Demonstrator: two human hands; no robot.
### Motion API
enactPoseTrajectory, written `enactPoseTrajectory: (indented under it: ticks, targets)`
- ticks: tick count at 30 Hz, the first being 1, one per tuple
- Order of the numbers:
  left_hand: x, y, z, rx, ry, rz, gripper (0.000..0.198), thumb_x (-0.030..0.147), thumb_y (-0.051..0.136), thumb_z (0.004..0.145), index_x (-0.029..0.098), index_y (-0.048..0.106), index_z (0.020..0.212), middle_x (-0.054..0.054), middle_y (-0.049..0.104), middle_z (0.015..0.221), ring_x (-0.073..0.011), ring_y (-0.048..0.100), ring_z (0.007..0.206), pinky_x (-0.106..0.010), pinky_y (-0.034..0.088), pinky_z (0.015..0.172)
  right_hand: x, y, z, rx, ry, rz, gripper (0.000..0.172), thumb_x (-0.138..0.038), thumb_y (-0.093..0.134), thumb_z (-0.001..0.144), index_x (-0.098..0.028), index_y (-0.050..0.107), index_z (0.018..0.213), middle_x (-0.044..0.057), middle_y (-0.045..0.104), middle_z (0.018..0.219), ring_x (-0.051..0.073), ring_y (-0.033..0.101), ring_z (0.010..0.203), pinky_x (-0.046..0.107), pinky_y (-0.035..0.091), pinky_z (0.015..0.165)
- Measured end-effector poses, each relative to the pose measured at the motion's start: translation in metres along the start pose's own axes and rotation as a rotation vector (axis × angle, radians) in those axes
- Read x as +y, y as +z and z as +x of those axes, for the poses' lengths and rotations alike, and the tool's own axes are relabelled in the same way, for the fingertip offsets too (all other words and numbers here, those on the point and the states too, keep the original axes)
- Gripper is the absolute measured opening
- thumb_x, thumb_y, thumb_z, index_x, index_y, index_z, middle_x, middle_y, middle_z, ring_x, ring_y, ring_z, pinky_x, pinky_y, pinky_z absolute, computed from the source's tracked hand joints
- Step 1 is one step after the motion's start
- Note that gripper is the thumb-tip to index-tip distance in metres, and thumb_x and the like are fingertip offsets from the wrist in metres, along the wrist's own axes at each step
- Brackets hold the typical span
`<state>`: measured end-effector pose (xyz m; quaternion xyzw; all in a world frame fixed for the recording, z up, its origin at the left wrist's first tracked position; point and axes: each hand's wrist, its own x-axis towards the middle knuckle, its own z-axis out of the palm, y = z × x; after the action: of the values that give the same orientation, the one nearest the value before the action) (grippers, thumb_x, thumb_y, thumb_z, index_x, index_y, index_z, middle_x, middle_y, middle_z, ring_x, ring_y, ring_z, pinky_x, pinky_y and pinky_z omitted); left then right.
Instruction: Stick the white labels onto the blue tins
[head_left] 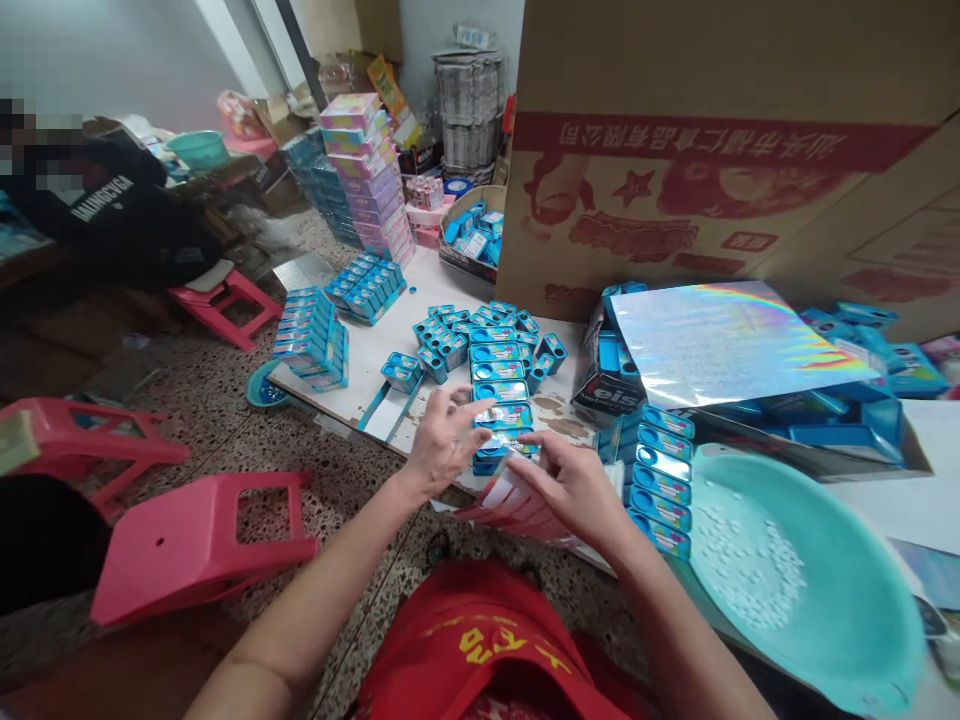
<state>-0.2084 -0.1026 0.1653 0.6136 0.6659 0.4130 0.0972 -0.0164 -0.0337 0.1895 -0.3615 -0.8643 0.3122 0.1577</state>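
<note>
A row of small blue boxes point(499, 370), each with a round hole at one end, runs away from me on the white table. My left hand point(442, 440) is over the near end of this row, index finger and thumb apart, fingertips touching or just above the box tops. Between thumb and forefinger, my right hand point(577, 482) grips a red-and-white sheet point(517, 495), perhaps of stickers, that hangs over the table edge. A small shiny patch lies on the box between my hands; whether it is a sticker I cannot make out.
Loose blue boxes point(442, 335) stand behind the row. Another row point(662, 485) is beside a turquoise basin point(810, 580) of white tablets. A shiny silver sheet point(742, 340) covers cartons at right. Stacked boxes point(311, 335), pink stools point(202, 540) and a seated person point(105, 210) are at left.
</note>
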Motion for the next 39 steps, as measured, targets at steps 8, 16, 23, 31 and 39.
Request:
enactPoseTrajectory:
  ticks: [8,16,23,31,39]
  targets:
    - [0.064,-0.013,-0.05,-0.332,-0.36,-0.526,0.028,0.043,0.061,0.079,0.02,0.068,0.094,-0.004,0.066,0.085,-0.0164,0.058,0.078,-0.027,0.048,0.072,-0.011,-0.019,-0.023,-0.005,0.009,0.35,0.03,-0.046,0.056,0.084,-0.018,0.065,0.075,-0.005,0.05,0.052,0.009,0.044,0.049,0.02,0.036,0.049]
    - [0.051,-0.022,-0.049,0.207,-0.771,-0.846,0.023,0.034,0.07,0.069,0.017,0.059,0.079,0.005,0.059,0.063,-0.0063,0.05,0.054,-0.017,0.041,0.052,0.025,-0.026,-0.037,0.399,-0.04,0.094,0.04,-0.045,0.046,0.088,-0.018,0.057,0.115,0.011,0.059,0.113,0.023,0.053,0.107,0.041,0.043,0.092]
    - [0.058,-0.016,-0.041,0.278,-0.903,-1.117,0.039,0.028,0.077,0.058,0.016,0.055,0.088,0.002,0.066,0.066,-0.01,0.059,0.053,-0.021,0.047,0.052,0.003,0.006,-0.058,0.41,-0.343,-0.235,0.058,-0.051,0.063,0.078,-0.024,0.049,0.127,0.012,0.05,0.128,0.032,0.037,0.128,0.052,0.029,0.105]
    - [0.072,-0.02,-0.032,0.109,-0.92,-1.198,0.047,0.02,0.076,0.059,0.015,0.052,0.099,-0.001,0.069,0.07,-0.0153,0.065,0.057,-0.026,0.052,0.056,-0.002,0.019,-0.054,0.343,-0.371,-0.1,0.06,-0.053,0.061,0.079,-0.025,0.044,0.13,0.011,0.054,0.12,0.028,0.048,0.116,0.057,0.022,0.107]
    - [0.089,-0.02,-0.023,0.053,-0.861,-1.203,0.061,0.018,0.072,0.067,0.021,0.043,0.121,-0.002,0.067,0.088,-0.0119,0.063,0.056,-0.023,0.052,0.054,0.027,-0.006,-0.071,0.275,-0.02,0.306,0.068,-0.056,0.067,0.072,-0.025,0.047,0.129,0.011,0.051,0.128,0.026,0.054,0.111,0.041,0.048,0.087]
